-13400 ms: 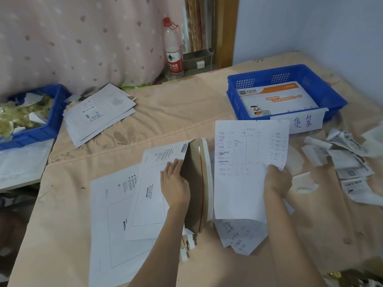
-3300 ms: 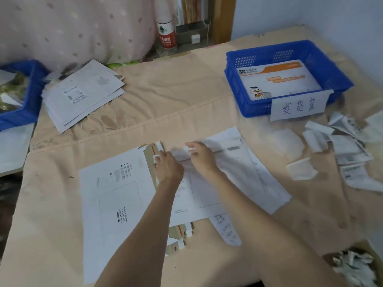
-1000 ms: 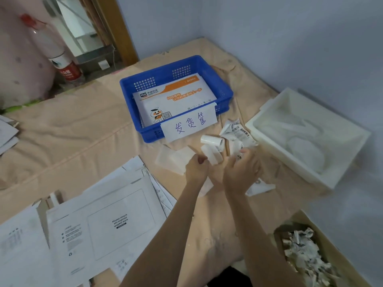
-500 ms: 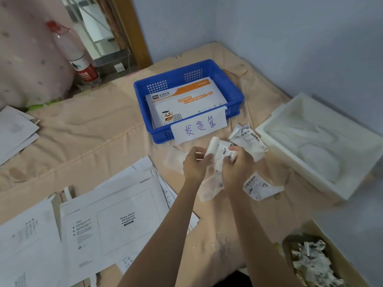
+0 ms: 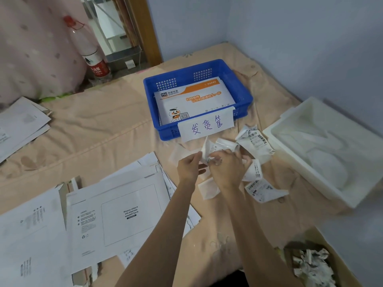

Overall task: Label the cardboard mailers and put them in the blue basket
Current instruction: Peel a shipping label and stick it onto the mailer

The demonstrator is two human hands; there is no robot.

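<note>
Head view: both hands' grips [image 5: 204,162] pinch label [image 5: 209,150], before blue basket [image 5: 151,96].

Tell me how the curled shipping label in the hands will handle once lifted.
The label, pinched by the left hand and right hand, probably stays floppy and light: it bends and curls. It likely recurls when released, like the loose labels nearby.

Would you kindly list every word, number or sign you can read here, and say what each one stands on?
"发货筐": handwritten paper sign on the blue basket.
"sto express", "95543": orange and white mailer in the basket; its slogan is too blurred.
"Please attach sto express waybill here": white cardboard mailer on the cloth.
Shipping labels, the bottle label and the mailer's small print: too small to read.
</note>
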